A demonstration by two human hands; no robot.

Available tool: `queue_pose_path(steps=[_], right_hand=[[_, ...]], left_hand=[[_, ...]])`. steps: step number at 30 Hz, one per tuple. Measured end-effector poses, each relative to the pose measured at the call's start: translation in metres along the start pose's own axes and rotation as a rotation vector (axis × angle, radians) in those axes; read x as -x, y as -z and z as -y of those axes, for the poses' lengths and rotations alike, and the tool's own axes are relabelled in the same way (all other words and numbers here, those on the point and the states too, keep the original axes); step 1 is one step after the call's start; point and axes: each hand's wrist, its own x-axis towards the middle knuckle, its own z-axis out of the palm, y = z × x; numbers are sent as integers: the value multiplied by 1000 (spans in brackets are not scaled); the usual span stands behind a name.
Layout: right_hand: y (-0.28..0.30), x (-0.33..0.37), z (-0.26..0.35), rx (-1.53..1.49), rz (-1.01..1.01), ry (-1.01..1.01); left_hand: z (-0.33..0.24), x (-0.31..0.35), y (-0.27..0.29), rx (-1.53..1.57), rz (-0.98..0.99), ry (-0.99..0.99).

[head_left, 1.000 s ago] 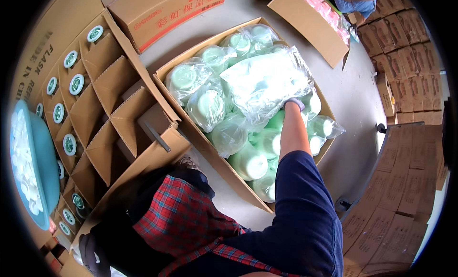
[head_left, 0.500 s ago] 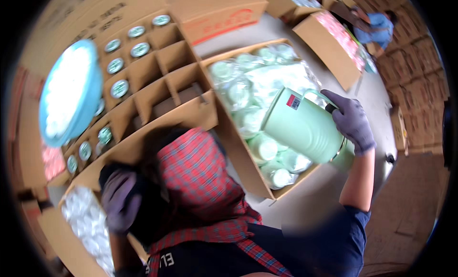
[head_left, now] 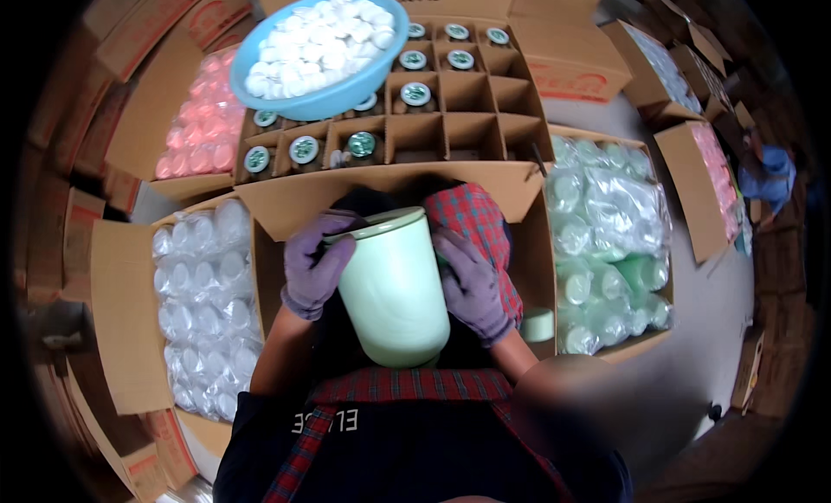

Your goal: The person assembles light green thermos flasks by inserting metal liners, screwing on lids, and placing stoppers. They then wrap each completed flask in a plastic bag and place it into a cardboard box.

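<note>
A pale green jug body [head_left: 394,286] is held tilted over my lap, its rim up and its smooth side facing me. My left hand [head_left: 313,265], in a purple-grey glove, grips its upper left edge by the rim. At the jug's right side, my right hand [head_left: 473,285], gloved alike, closes where the handle would be; its fingertips are partly hidden behind the jug. Beyond the jug stands a divided carton [head_left: 467,170] with several silver-and-green-topped glass liners [head_left: 304,149] in its cells, some cells vacant.
A blue basin [head_left: 251,92] heaped with white round pieces [head_left: 325,44] rests on the carton. To the right, a box holds plastic-wrapped green parts [head_left: 606,282]; to the left, one holds clear-wrapped pale parts [head_left: 208,317]. Pink parts [head_left: 203,126] fill another. A person in blue [head_left: 770,174] is far right.
My right hand has brought the jug from above the right-hand box to my lap. My left hand has moved up onto its rim. The view has swung left.
</note>
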Motion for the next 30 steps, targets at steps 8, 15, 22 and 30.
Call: queue_pose_path(steps=[8,15,22,30], right_hand=[[8,-55,54,167,7,215],[-3,-41,-16,-70,-11,107],[34,-53,14,-2,32,149],[18,-61,-13,24,-3,150]], left_hand=[[-42,-50,-17,-161,170,19],[-11,-18,-19,-95,28,-113],[5,-24,-18,-33,184,-60],[8,-34,-19,32,101,-106]])
